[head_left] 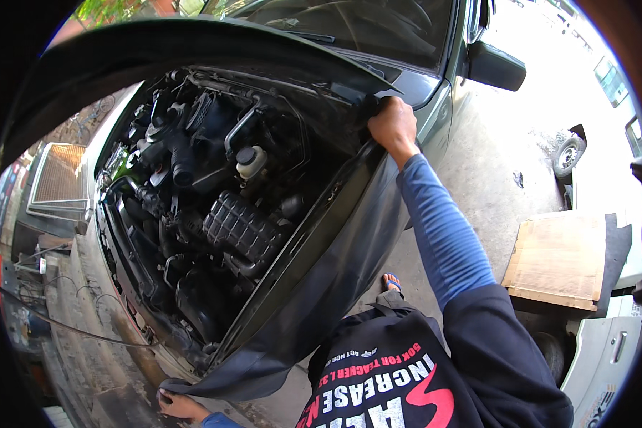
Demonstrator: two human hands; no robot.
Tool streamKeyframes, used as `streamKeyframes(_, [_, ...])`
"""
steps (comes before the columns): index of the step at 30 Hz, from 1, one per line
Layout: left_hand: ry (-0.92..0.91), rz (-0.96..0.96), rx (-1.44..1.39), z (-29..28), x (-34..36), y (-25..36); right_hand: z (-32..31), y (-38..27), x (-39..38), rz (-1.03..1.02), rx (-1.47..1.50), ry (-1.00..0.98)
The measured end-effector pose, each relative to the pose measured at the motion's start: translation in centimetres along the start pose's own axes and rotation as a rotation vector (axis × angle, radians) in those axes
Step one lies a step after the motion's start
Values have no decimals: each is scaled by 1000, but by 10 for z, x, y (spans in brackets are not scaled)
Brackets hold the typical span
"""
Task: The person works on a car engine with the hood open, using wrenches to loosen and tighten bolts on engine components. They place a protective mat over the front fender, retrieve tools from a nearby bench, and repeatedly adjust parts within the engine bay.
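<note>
A black fender cover (299,314) drapes along the side of a dark car, over the fender beside the open engine bay. My left hand (182,405), low in the picture, pinches its front corner. Near the base of the windshield my right hand (394,125) is closed in a fist at the cover's far end, where dark material bunches; its fingertips are hidden. Between the hands lies the engine bay, with a ribbed black plastic housing (242,227) and a whitish fluid reservoir (251,162) with a black cap.
The raised hood (192,44) arches over the engine. A side mirror (497,65) sticks out beyond my right hand. To the right are a wooden board (558,258) and a white vehicle (606,357); a mesh-faced panel (63,175) stands at left. My foot (391,282) is on concrete.
</note>
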State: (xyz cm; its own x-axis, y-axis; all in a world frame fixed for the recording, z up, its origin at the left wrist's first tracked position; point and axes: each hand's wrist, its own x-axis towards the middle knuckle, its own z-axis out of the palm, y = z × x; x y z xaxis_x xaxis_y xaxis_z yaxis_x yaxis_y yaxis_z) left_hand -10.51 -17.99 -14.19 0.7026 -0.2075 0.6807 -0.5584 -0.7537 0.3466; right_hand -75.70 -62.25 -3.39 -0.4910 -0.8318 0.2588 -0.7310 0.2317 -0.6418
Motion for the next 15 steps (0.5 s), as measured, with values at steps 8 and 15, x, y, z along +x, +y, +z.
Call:
streamKeyframes(8, [-100, -73, -89, 26, -16, -5, 11, 24, 35, 15, -124, -168])
streamKeyframes(15, [-149, -123, -83, 28, -22, -11, 7, 11, 25, 11, -180, -197])
